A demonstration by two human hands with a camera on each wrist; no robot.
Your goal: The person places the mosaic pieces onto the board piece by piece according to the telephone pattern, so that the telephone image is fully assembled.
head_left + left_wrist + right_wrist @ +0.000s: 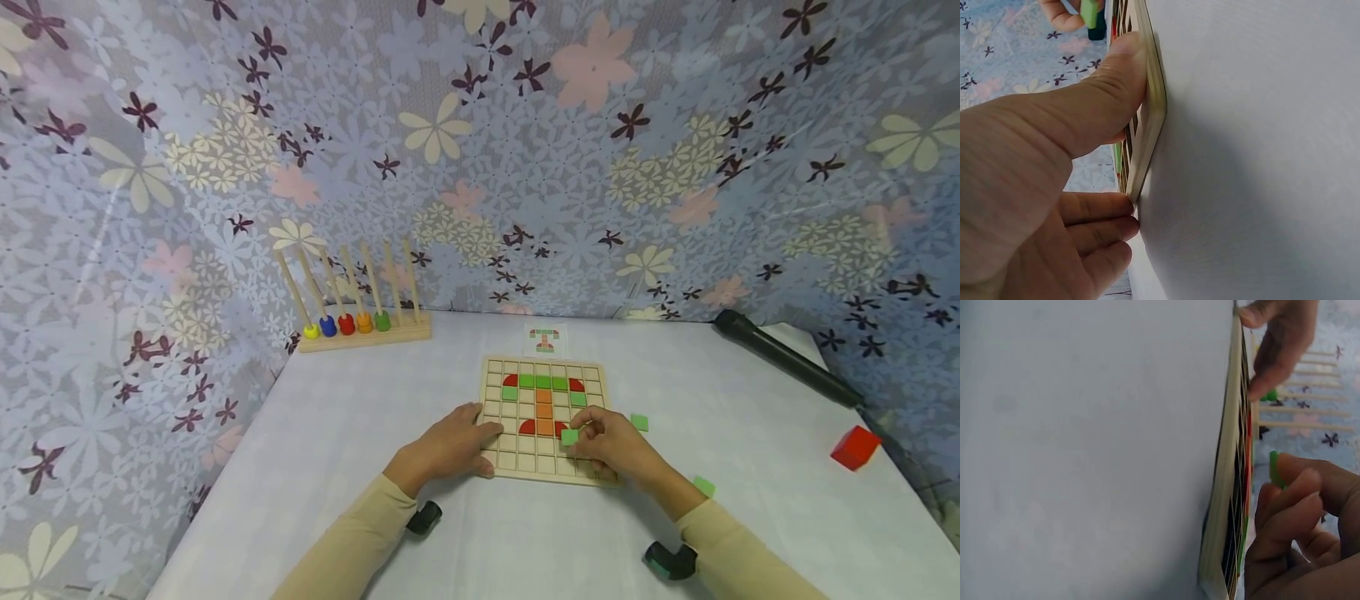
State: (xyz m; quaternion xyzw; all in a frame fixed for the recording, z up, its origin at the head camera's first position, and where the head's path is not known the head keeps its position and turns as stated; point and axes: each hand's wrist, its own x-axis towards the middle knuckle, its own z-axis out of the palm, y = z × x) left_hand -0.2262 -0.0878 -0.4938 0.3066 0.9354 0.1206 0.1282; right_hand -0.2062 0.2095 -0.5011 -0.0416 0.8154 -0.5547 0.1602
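A wooden grid board (517,461) lies on the table, with red, green and orange tiles forming a T-like figure in its cells. My left hand (448,442) rests at the board's left side; in the left wrist view its thumb (1113,81) and fingertips (1124,215) touch the edge around a corner. Over the lower right of the board, my right hand (611,442) pinches a light green square tile (570,437) between thumb and fingers. In the right wrist view this tile (1275,469) is held edge-on, apart from the board.
Loose green tiles (639,422) lie right of the board, one (703,486) by the right wrist. A pattern card (545,339) lies behind it. Back left stands a peg rack (405,332) with coloured beads. A black rod-like object (787,358) and red block (855,447) are at right.
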